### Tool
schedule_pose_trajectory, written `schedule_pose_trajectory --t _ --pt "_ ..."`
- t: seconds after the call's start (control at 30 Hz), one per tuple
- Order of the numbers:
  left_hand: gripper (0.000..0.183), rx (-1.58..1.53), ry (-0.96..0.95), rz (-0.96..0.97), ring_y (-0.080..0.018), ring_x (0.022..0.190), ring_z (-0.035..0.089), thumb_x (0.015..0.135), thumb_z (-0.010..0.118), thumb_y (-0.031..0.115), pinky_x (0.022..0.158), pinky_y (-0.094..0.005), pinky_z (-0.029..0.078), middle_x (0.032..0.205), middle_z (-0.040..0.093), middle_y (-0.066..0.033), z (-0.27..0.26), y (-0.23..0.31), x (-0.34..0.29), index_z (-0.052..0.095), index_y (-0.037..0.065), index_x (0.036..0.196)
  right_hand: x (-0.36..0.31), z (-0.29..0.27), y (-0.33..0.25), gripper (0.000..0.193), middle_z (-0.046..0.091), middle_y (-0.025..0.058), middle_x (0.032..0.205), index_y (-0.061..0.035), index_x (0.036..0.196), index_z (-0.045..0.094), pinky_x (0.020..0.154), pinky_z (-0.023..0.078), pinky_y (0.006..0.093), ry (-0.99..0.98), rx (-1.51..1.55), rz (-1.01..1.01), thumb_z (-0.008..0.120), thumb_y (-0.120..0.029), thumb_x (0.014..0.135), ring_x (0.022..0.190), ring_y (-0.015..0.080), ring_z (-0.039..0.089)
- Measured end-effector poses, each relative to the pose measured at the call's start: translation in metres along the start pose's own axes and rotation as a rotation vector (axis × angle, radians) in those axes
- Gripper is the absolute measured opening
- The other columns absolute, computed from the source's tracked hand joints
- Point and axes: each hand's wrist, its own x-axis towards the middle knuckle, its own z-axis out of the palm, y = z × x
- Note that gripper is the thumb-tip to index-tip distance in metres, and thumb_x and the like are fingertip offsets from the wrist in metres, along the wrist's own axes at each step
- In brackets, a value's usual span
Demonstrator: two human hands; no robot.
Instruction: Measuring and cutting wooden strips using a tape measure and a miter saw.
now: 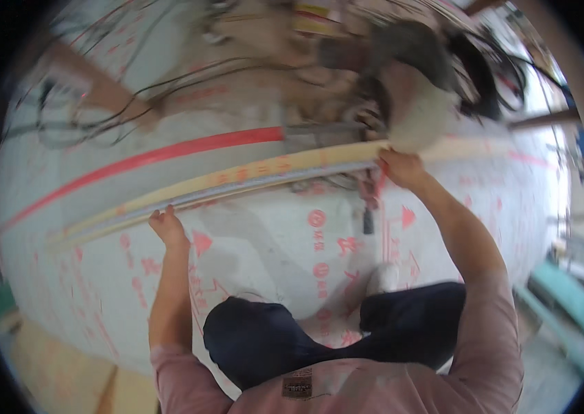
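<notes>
Both hands, left [167, 226] and right [402, 168], grip the long strip [250, 176] over white sheeting [271, 234]; keeping pressure even should hold it straight.

Both arms stretched forward; left hand [167, 226] fingers curled, right hand [402, 169] farther out, fingers closed in a grip.

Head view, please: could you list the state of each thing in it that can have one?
Long wooden strip: lying flat across the white sheet, held at two places.
Left hand: fingers curled on the strip's near edge.
Right hand: gripping the strip further along.
White printed sheet: spread flat under the person.
Red tape line: stuck along the surface beyond the strip.
Dark cables: loose, tangled.
</notes>
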Motion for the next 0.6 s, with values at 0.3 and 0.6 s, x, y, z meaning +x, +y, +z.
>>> schedule_pose_trajectory --t 0.3,0.6 --pt "0.083 1.185 -0.670 1.134 -0.0319 0.123 0.055 0.072 0.083 0.016 0.106 -0.0522 0.041 0.131 0.056 -0.0141 0.156 0.080 -0.071 0.041 0.013 0.144 0.001 0.007 0.001 0.029 0.067 0.0158 0.110 -0.0119 0.113 0.065 0.100 0.045 0.0471 0.290 0.045 -0.074 0.065 -0.032 0.092 0.115 0.0362 0.060" --pt "0.066 1.404 -0.946 0.852 -0.0310 0.119 0.058 0.078 0.073 0.009 0.099 -0.0526 0.045 0.123 0.060 -0.0096 0.136 0.103 -0.055 0.045 0.017 0.138 0.005 0.002 -0.002 0.030 0.068 0.0182 0.107 -0.0059 0.104 0.066 0.093 0.049 0.0470 0.071 0.144 0.000 0.068 -0.033 0.090 0.110 0.0380 0.063"
